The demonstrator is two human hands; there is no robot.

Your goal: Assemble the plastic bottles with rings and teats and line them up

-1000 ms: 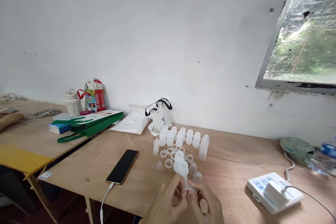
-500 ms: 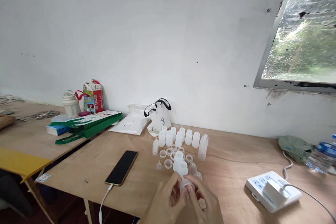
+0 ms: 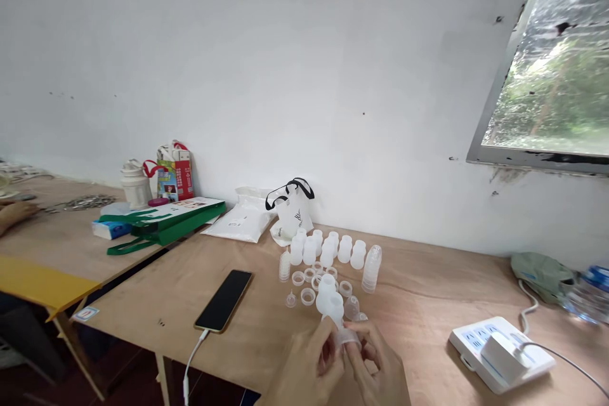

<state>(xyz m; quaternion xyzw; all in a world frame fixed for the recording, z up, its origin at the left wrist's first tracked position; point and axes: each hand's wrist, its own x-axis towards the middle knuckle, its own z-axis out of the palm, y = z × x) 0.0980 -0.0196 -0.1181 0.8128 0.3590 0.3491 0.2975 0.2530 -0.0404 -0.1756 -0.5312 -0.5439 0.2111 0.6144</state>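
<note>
Low in the view, my left hand (image 3: 309,361) and my right hand (image 3: 377,358) pinch a translucent collar ring (image 3: 348,337) between fingertips. Whether a teat sits inside it is hard to make out. Just beyond my fingers stand two frosted small bottles (image 3: 327,292), close together. Clear dome caps (image 3: 352,307) lie right of them, one partly hidden by my right hand. Several loose collar rings (image 3: 307,296) and a single teat (image 3: 290,299) rest to the left. Behind are a row of frosted bottles (image 3: 358,254), a stack of teats (image 3: 284,265) and a stack of clear caps (image 3: 372,269).
A phone (image 3: 223,301) on a charging cable lies left. White bags (image 3: 242,216) lean by the wall. A power strip (image 3: 499,352), grey-green cap (image 3: 542,276) and water bottle (image 3: 590,295) are right. A green bag (image 3: 176,225) and another person's hand (image 3: 16,212) are far left.
The view has shifted slightly, moving things a little to the right. Both hands still grip the collar ring, now tipped a bit differently. The other person's hand shows more.
</note>
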